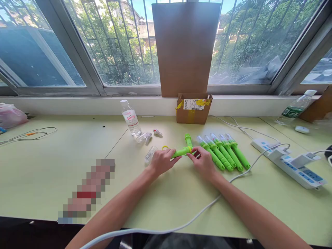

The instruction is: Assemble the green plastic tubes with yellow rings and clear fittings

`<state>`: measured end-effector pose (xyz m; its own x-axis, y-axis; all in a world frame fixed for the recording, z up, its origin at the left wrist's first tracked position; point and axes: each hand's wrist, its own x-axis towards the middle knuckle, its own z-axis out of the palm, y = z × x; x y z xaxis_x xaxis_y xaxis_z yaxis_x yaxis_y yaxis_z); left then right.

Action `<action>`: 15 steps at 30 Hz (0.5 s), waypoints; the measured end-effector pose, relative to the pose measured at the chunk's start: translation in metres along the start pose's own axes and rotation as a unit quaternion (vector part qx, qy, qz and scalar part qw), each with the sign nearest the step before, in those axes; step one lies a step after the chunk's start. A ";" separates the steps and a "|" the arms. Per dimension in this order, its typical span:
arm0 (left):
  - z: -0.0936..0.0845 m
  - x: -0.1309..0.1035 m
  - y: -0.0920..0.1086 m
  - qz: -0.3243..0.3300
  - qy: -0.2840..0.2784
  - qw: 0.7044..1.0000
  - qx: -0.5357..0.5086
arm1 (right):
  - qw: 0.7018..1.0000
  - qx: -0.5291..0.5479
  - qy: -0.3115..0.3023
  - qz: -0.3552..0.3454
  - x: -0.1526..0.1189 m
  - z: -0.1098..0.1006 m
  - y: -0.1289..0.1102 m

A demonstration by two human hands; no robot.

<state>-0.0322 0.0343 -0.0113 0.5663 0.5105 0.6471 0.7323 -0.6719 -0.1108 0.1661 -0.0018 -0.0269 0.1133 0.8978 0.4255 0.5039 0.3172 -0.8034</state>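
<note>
My left hand (163, 161) is wrapped round a green tube-shaped handle (181, 152) that lies across, with a yellow ring (189, 149) at its right end. The fingertips of my right hand (201, 159) pinch at that ringed end. Just behind it is another green piece (188, 139) with a wider cap. To the right of my right hand, several green handles with clear tops (228, 152) lie side by side. A clear plastic piece (150, 154) and a loose yellow ring (165, 147) are beside my left hand.
Behind are a water bottle (131, 119), small clear parts (145, 137), a small nozzle-like piece (157, 133) and a cardboard box (193, 116). A power strip (290, 164) lies right, another bottle (295, 108) behind it. A white cable (207, 206) crosses under my right forearm. A blurred-out object (89, 190) lies left.
</note>
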 end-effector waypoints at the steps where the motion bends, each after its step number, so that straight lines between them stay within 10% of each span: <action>1: 0.000 0.000 0.000 -0.001 -0.002 1.000 0.000 | 1.000 -0.002 0.001 0.000 0.000 0.000 0.000; 15: 0.000 0.000 0.001 -0.014 -0.009 1.000 -0.013 | 1.000 -0.011 0.006 -0.003 0.000 0.001 0.001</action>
<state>-0.0318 0.0339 -0.0116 0.5530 0.5389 0.6354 0.7375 -0.6714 -0.0725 0.1654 -0.0014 -0.0282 0.1210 0.8918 0.4359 0.5241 0.3156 -0.7911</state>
